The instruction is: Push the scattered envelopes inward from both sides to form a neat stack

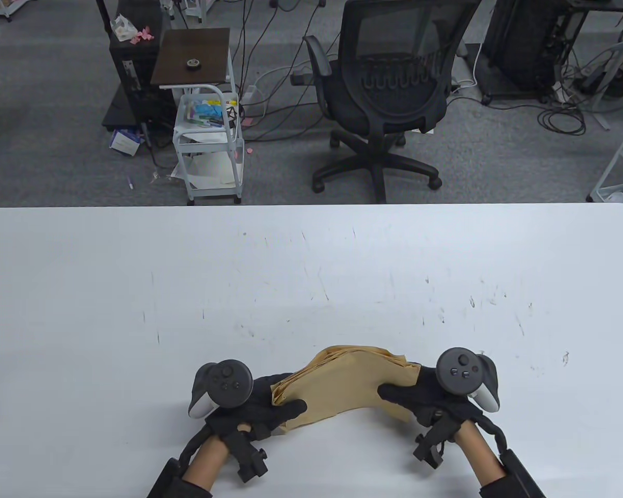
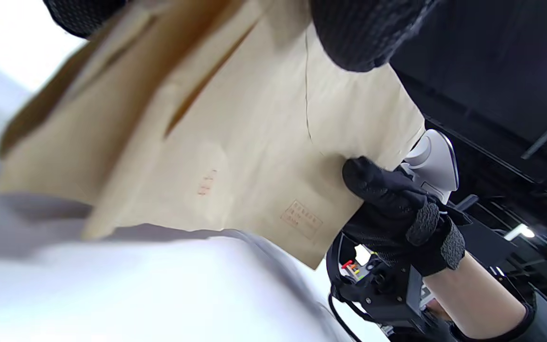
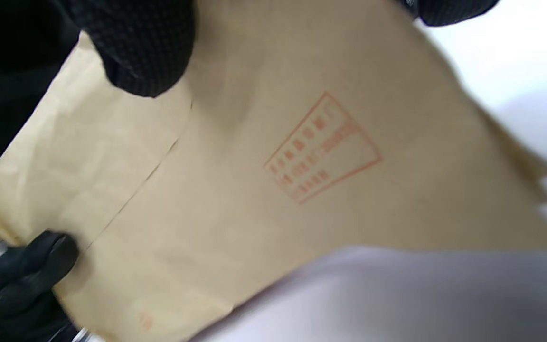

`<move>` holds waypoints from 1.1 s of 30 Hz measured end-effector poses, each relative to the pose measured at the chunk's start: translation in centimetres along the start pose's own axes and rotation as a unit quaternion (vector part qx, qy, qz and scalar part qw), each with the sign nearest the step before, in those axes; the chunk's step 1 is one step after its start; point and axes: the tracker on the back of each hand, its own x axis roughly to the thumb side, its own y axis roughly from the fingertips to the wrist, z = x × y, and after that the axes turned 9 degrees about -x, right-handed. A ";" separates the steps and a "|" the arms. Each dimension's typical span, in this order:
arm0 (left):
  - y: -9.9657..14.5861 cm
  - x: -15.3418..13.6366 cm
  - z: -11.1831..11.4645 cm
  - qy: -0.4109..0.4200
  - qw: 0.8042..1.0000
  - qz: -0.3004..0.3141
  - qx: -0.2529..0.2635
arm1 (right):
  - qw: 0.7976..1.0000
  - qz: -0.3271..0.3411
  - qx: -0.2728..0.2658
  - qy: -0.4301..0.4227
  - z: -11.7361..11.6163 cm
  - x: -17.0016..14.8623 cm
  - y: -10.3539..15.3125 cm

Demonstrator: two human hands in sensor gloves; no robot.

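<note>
Table view: the left hand [image 1: 262, 410] and right hand [image 1: 420, 397] each hold an end of the brown envelopes [image 1: 342, 381], which arch upward over the near middle of the white tabletop [image 1: 311, 270].

Left wrist view: the envelopes [image 2: 235, 142] overlap unevenly above the tabletop; the right hand's grip pinches their far corner.

Right wrist view: a gloved thumb presses the top envelope, which bears a red stamp [image 3: 323, 148].

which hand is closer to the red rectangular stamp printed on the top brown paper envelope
Right. The right hand grips the end of the brown paper envelopes bearing the red rectangular stamp, thumb just beside it. The left hand grips the opposite end, farther from it.
</note>
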 end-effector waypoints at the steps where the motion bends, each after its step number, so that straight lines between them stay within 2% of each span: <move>1: -0.1 -0.2 0.2 -0.009 1.000 -0.011 0.004 | 1.000 -0.009 -0.001 0.014 -0.5 -0.4 0.0; 3: -0.4 -0.5 0.6 -0.022 0.999 -0.021 -0.028 | 0.997 -0.036 0.062 0.024 -1.3 -1.2 0.3; 5: -0.2 -0.2 0.3 -0.006 1.000 -0.022 0.003 | 1.000 -0.021 0.021 0.006 -0.3 -0.6 0.0; 7: -0.2 -0.2 0.2 -0.022 1.000 -0.016 0.010 | 1.000 -0.009 -0.001 0.009 -0.3 -0.5 0.0; 8: -0.3 -0.4 0.5 -0.028 0.999 -0.032 0.000 | 0.999 -0.024 0.016 0.020 -1.0 -1.0 0.0; 9: -0.2 -0.6 0.5 -0.029 0.999 -0.038 -0.018 | 0.996 -0.044 0.063 0.036 -1.5 -1.5 0.2; 11: -0.1 -0.5 0.3 -0.010 0.999 -0.031 -0.009 | 0.999 -0.022 0.036 0.029 -0.8 -0.8 0.0; 12: -0.1 -0.4 0.1 -0.028 0.999 -0.030 -0.004 | 0.999 -0.010 0.011 0.042 -0.6 -0.5 0.0; 14: -0.2 -0.5 0.2 -0.044 0.998 -0.045 -0.012 | 0.998 -0.024 0.019 0.063 -1.4 -1.1 0.0; 15: -0.2 -0.6 -0.1 -0.034 0.998 -0.048 0.002 | 0.995 -0.040 0.049 0.071 -1.5 -1.4 0.1; 18: -0.2 -0.4 -1.8 -0.009 0.996 -0.069 0.047 | 0.998 -0.027 0.013 0.051 -0.3 -0.6 -0.9; 20: -0.6 -0.4 -3.5 0.018 0.988 -0.107 0.111 | 0.999 -0.040 -0.002 0.028 0.8 0.3 -2.0; 22: -1.4 -1.0 -4.7 0.066 0.979 -0.169 0.094 | 0.997 -0.069 -0.012 0.020 0.9 0.4 -3.1; 23: -2.0 -1.5 -5.2 0.081 0.971 -0.214 0.075 | 0.996 -0.085 -0.011 0.036 0.7 0.2 -3.9; 24: -2.5 -1.7 -5.5 0.068 0.965 -0.242 0.078 | 0.993 -0.099 -0.010 0.060 0.3 -0.1 -4.7; 27: -4.6 -2.7 -5.9 -0.044 0.934 -0.351 0.058 | 0.980 -0.161 0.020 0.114 -1.5 -1.2 -6.6; 30: -6.9 -3.8 -4.9 -0.134 0.882 -0.451 -0.019 | 0.957 -0.245 0.049 0.145 -4.1 -2.2 -8.0; 33: -8.4 -4.4 -3.5 -0.218 0.822 -0.516 -0.102 | 0.932 -0.247 0.043 0.260 -5.6 -1.7 -8.6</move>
